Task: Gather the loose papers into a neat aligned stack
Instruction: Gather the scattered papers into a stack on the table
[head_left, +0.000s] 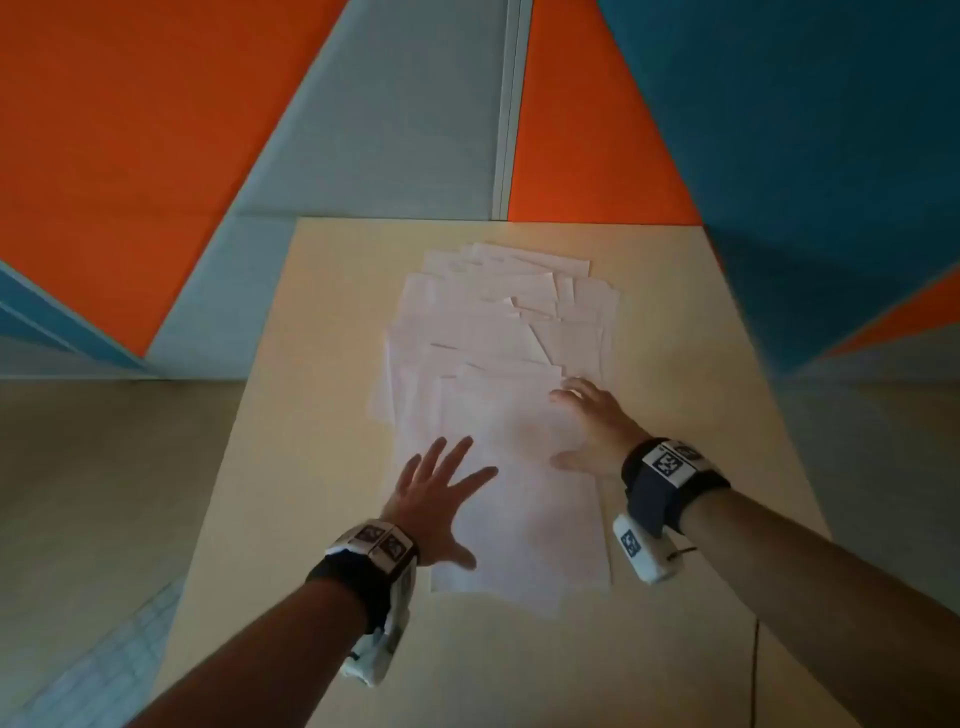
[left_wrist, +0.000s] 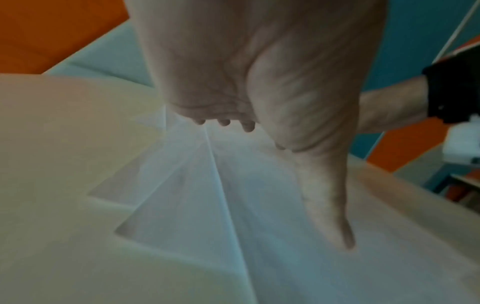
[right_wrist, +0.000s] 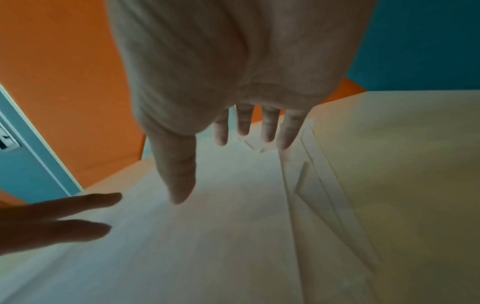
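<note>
A: Papers (head_left: 498, 364) sprawl in a loose strip along the desk (head_left: 675, 322), near to far.

B: Left hand (head_left: 436, 499) and right hand (head_left: 592, 431) lie flat-fingered, holding nothing; sweep inward from both edges.

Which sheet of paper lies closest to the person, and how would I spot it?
Start at the pale wooden table and its long spread of white papers. Follow the spread toward the person, past the left hand and the right hand. The nearest sheet alone juts its corner out beyond the rest.
</note>
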